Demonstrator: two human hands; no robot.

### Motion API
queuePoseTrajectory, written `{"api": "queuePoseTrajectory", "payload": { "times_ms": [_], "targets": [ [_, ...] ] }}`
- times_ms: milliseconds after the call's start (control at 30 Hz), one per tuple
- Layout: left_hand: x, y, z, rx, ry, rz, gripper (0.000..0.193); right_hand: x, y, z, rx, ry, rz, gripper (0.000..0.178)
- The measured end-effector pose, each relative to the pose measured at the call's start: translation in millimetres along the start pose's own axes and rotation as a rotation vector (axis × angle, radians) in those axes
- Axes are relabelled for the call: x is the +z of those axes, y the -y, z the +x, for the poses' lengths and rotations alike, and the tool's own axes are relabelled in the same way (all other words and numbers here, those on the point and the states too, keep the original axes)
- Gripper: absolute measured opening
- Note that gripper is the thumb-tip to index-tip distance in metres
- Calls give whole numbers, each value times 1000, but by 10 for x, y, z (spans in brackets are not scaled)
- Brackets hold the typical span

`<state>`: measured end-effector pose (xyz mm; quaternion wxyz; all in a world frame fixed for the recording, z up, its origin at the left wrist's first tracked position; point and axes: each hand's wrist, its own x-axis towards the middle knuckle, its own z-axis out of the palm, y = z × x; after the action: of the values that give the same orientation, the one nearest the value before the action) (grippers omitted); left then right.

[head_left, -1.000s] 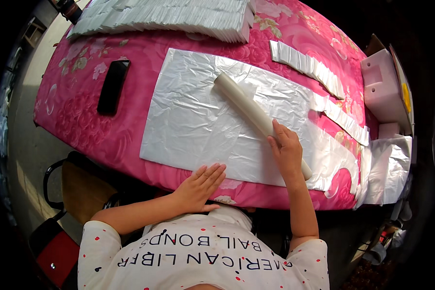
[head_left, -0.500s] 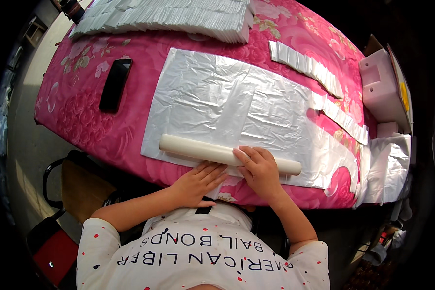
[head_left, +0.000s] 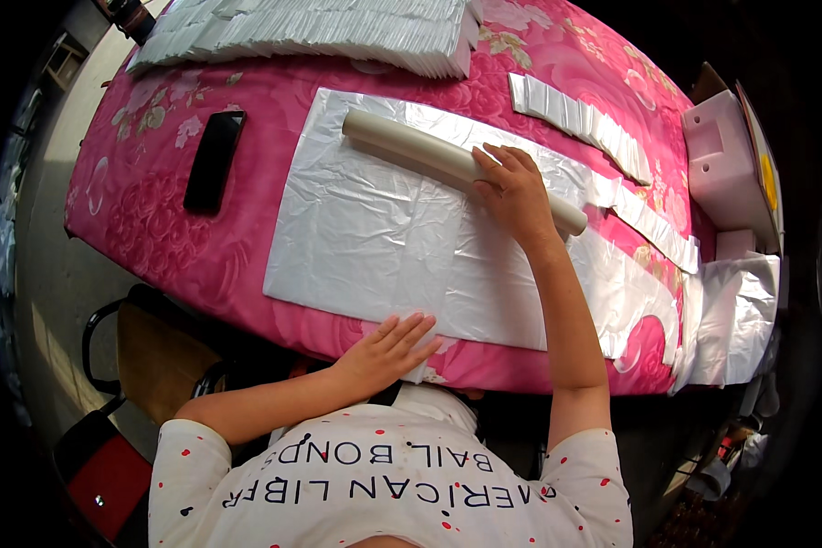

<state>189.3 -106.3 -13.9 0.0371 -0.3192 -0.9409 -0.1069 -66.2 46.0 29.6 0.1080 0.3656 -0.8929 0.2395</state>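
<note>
A thin, shiny white plastic sheet (head_left: 356, 237) lies spread on the table, creased in places. Across its far part rests a long pale tube (head_left: 409, 144), slanting down to the right. My right hand (head_left: 516, 196) reaches over the sheet with its fingers bent over the right half of this tube, gripping it from above. My left hand (head_left: 388, 352) lies flat at the sheet's near edge, fingers stretched out and holding nothing. Part of the plastic's near edge is hidden beneath those fingers.
A black phone (head_left: 215, 163) lies left of the sheet on the pink flowered tablecloth (head_left: 155, 228). Stacked folded white packets (head_left: 320, 41) fill the far side, with a smaller row (head_left: 580, 123) at the right. White foam boxes (head_left: 726, 151) stand at the right edge, above hanging plastic (head_left: 735, 315).
My right hand has moved the tube away from me, from the sheet's near edge to its far part. My left hand stays near the table's front edge, its fingers slightly more spread.
</note>
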Motion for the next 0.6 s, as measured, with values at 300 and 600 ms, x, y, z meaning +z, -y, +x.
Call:
{"api": "queuePoseTrajectory", "payload": {
  "times_ms": [300, 600],
  "targets": [
    [-262, 274, -195, 143, 39, -259, 41, -182, 674, -802, -343, 487, 264, 52],
    [-460, 447, -7, 228, -162, -421, 46, 7, 859, -1178, -261, 288, 241, 43]
  ]
}}
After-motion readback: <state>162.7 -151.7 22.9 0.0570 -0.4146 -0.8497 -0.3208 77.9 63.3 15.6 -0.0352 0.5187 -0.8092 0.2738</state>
